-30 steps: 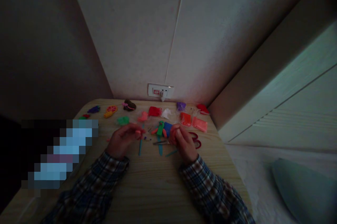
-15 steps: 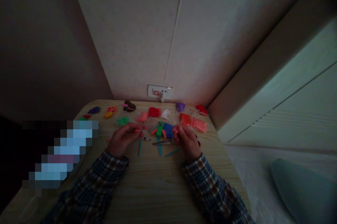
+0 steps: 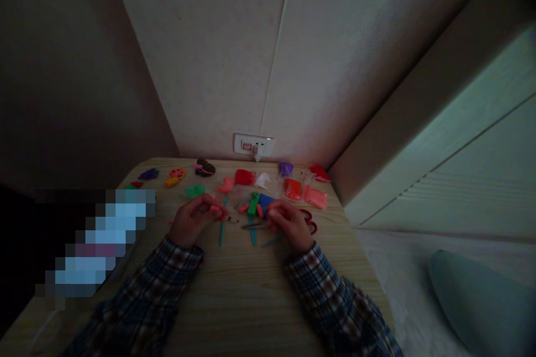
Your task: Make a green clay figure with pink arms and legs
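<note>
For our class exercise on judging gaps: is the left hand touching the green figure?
Apart: the head view shows a gap between the left hand and the green figure, including its nearer pink limb.

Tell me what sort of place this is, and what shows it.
Probably a room in a home, with a craft spot set up against the wall: a wood-grained table bears bright packets of what looks like modelling clay and red-handled scissors, with a wall socket just behind.
</note>
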`<state>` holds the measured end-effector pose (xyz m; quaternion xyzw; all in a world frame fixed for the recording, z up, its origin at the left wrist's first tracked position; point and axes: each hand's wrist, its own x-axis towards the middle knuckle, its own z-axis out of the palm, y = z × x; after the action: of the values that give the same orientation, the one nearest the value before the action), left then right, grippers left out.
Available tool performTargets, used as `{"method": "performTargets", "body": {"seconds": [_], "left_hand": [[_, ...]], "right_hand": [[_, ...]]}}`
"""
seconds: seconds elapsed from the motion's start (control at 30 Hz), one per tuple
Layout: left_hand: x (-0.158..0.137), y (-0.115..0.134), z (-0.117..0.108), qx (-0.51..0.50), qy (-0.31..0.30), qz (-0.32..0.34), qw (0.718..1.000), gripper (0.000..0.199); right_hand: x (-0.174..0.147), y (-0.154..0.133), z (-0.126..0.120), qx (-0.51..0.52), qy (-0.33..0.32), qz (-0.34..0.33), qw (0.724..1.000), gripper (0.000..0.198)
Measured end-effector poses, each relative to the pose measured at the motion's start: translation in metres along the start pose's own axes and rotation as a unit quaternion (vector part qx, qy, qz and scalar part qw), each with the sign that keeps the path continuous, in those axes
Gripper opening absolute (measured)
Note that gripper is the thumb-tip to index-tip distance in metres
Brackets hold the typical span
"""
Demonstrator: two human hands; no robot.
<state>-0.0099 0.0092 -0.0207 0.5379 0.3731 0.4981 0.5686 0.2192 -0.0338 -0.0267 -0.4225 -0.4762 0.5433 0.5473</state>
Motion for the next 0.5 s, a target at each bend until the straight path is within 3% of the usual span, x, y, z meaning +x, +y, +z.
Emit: {"method": "performTargets", "body": {"seconds": [0.23,0.5], "left_hand": [[0.0008,0.0028,-0.0003,-0.065,0.017,-0.075,0.995,0.036],[0.0023,-0.0066,-0.0073,-0.06,0.04,0.028,0.997,0.03]], "right_hand": [[0.0001,0.0012,0.0037,0.049,-0.019,0.031,0.998,0.037],[0.0009,0.0052,0.0029,0.028,0.032,0.035,0.998,0.037]]}}
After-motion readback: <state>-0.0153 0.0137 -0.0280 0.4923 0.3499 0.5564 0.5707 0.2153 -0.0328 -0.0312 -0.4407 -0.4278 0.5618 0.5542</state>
